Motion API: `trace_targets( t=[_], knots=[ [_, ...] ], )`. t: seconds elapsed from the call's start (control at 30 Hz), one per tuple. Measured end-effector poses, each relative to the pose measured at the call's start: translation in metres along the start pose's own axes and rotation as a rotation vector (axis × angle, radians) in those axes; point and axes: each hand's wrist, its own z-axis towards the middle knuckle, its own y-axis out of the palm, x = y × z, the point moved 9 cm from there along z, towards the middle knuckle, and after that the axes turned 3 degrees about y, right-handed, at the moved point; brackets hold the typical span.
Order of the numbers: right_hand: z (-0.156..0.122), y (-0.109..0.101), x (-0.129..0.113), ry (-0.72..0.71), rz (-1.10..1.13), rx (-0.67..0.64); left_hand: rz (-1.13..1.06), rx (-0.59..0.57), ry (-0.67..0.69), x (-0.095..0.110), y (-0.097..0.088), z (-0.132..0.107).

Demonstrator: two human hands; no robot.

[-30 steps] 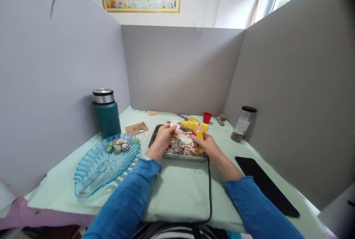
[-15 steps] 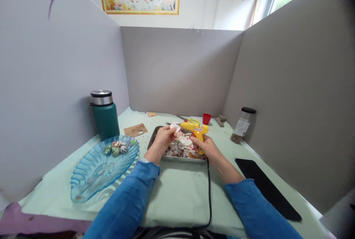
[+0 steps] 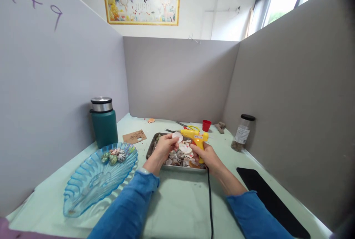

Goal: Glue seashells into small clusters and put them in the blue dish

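Note:
Between the fingertips of my left hand (image 3: 165, 147) is a flat white shell (image 3: 177, 136), held up over a metal tray (image 3: 180, 168). My right hand (image 3: 206, 154) is wrapped round the handle of a yellow hot glue gun (image 3: 194, 136), whose nozzle points left at the shell. From the gun's handle a black cord (image 3: 210, 198) runs down over the table's front. Many small shells and white pieces (image 3: 177, 157) fill the tray under both hands. Whether the nozzle touches the shell I cannot tell.
On the left are a blue shell-shaped dish (image 3: 97, 183) with speckled shells, a green bottle (image 3: 104, 128) and a brown card (image 3: 134, 137). Behind the tray lie scissors (image 3: 181, 124) and a red cup (image 3: 206, 125). To the right are a jar (image 3: 242, 133) and a black mat (image 3: 269, 198).
The view has tilted up a little, so everything sits lower in the picture. Both hands keep their hold on the shell and the glue gun, with nearly the same pose.

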Motion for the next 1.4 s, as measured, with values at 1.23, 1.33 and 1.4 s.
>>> trace_targets(
  t=[1.23, 1.33, 1.4],
  knots=[
    [0.009, -0.002, 0.013, 0.023, 0.013, 0.010, -0.077, -0.018, -0.013, -0.003, 0.002, 0.001],
    [0.007, -0.001, 0.010, 0.024, 0.006, 0.012, -0.076, -0.021, -0.009, -0.003, 0.002, 0.001],
    [0.005, -0.001, 0.008, 0.026, 0.002, 0.007, -0.078, -0.007, -0.005, -0.003, 0.001, 0.001]
  ],
)
